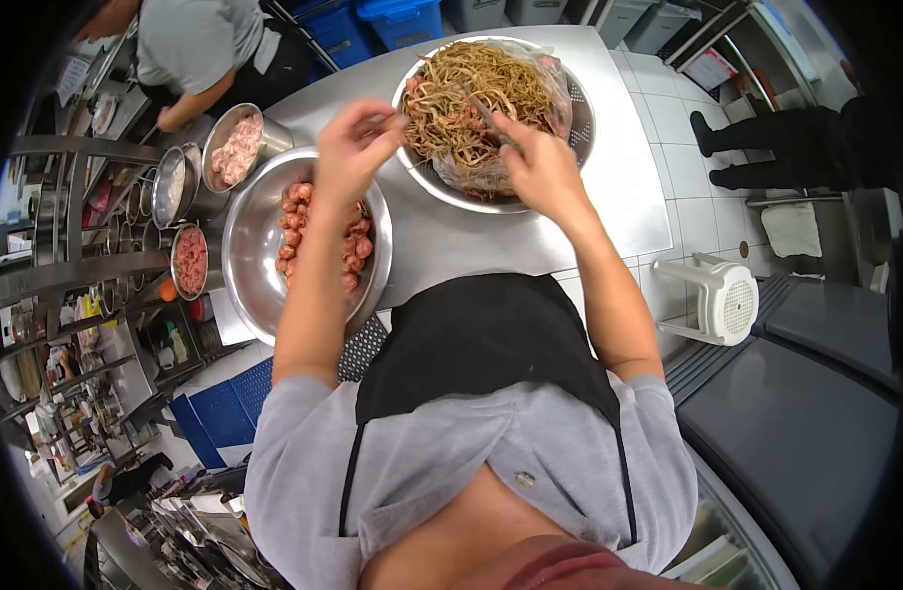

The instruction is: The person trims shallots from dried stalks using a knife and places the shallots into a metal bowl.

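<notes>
1. Over a wide metal bowl, our left forearm is hiding the middle of the small red onions that are lying inside.
2. Our left hand is hovering between that bowl and the colander; its fingers are hanging bent near the thumb, and blur is keeping us from telling whether they are pinching anything.
3. Our right hand is gripping a knife, the fingers wrapping its handle and covering much of it; the blade is pointing into the dry brown stalks, and we cannot tell whether its tip is touching them.
4. Those tangled stalks are heaping up in a clear plastic bag inside the colander, hiding whatever is lying beneath.
5. The steel desk is carrying both vessels, the colander standing at its far side. Left of the bowl, two pots are holding pale meat and pinker meat.
6. A person in a grey shirt is standing at upper left, cut off at the top; another in dark trousers is fading into the right edge.
7. A white stool is standing on the tiled floor, blue bins are sitting beyond the desk, and small items are crowding the left shelves, too tiny to make out.
</notes>
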Tool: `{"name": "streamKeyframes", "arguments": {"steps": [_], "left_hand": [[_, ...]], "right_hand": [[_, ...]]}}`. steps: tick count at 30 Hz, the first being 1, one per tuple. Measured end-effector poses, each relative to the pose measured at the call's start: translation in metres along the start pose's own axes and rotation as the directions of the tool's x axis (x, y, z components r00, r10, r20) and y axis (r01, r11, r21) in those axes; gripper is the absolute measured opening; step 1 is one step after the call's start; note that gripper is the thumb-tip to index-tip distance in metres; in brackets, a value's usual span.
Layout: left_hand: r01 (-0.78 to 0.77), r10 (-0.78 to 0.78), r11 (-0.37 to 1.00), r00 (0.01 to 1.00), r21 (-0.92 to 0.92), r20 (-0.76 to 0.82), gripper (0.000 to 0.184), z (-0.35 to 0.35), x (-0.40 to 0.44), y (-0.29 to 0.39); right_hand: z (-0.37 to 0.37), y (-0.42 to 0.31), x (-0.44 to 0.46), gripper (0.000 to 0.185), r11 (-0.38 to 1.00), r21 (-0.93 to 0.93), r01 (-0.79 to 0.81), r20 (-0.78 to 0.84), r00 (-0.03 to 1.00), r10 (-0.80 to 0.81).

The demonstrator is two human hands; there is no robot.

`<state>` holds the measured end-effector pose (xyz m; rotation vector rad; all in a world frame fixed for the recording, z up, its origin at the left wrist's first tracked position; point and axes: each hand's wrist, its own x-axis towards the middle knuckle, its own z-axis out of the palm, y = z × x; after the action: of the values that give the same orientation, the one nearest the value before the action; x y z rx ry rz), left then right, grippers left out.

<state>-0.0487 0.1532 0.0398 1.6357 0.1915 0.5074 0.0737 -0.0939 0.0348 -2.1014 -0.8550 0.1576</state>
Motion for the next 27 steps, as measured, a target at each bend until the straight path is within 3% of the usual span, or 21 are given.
{"name": "streamKeyframes", "arguments": {"steps": [2,3,4,6,8,9,13,15,16,18,22,25,27], "left_hand": [[0.044,-0.036,0.925,0.999,0.378,-0.028,0.019,-0.041,-0.030,0.007],[0.145,-0.118,0.833,0.989,0.534,-0.084,0.017,-0.063,-0.045,0.001],[0.149,-0.135,0.744,0.988,0.651,-0.072,0.018,-0.074,-0.056,0.006],[0.139,-0.167,0.528,0.984,0.838,-0.059,0.019,-0.085,-0.075,0.014],[0.034,-0.021,0.435,0.999,0.900,-0.027,0.019,-0.084,-0.081,0.012],[-0.014,0.051,0.380,0.999,0.925,-0.006,0.019,-0.082,-0.084,0.012],[-0.079,0.068,0.423,0.996,0.903,0.055,0.018,-0.031,-0.048,0.025],[-0.290,0.211,0.530,0.955,0.797,0.207,0.018,0.007,-0.027,0.020],[-0.457,0.286,0.564,0.889,0.687,0.356,0.015,0.032,-0.014,0.024],[-0.619,0.363,0.502,0.785,0.604,0.503,0.019,0.083,0.004,0.005],[-0.611,0.096,0.092,0.791,0.786,0.604,0.019,0.134,0.035,-0.028],[-0.645,0.051,0.033,0.764,0.763,0.644,0.017,0.132,0.041,-0.026],[-0.684,0.128,0.151,0.729,0.714,0.672,0.020,0.125,0.039,-0.019]], "right_hand": [[-0.024,0.002,-0.005,0.051,0.987,0.139,-0.082,0.027,0.997,0.079],[-0.023,0.028,-0.003,0.051,0.972,0.235,-0.032,0.021,0.999,0.027],[-0.037,0.024,-0.006,0.050,0.945,0.302,-0.127,0.092,0.990,0.104],[-0.072,0.002,-0.015,0.049,0.859,0.403,-0.314,0.244,0.942,0.230],[-0.072,0.009,-0.026,0.049,0.837,0.451,-0.309,0.198,0.949,0.244],[-0.073,0.009,-0.031,0.050,0.839,0.446,-0.313,0.187,0.949,0.255],[-0.074,0.012,-0.041,0.050,0.831,0.417,-0.367,0.219,0.928,0.300],[-0.074,0.012,-0.044,0.050,0.841,0.431,-0.326,0.181,0.945,0.273],[-0.074,0.012,-0.046,0.050,0.845,0.437,-0.307,0.161,0.951,0.263],[-0.071,0.009,-0.049,0.051,0.838,0.465,-0.284,0.096,0.958,0.270],[-0.070,0.014,-0.061,0.051,0.859,0.456,-0.233,0.026,0.968,0.249],[-0.072,0.017,-0.071,0.050,0.834,0.468,-0.294,0.031,0.948,0.317],[-0.069,0.023,-0.076,0.049,0.822,0.477,-0.311,0.023,0.939,0.342]]}}
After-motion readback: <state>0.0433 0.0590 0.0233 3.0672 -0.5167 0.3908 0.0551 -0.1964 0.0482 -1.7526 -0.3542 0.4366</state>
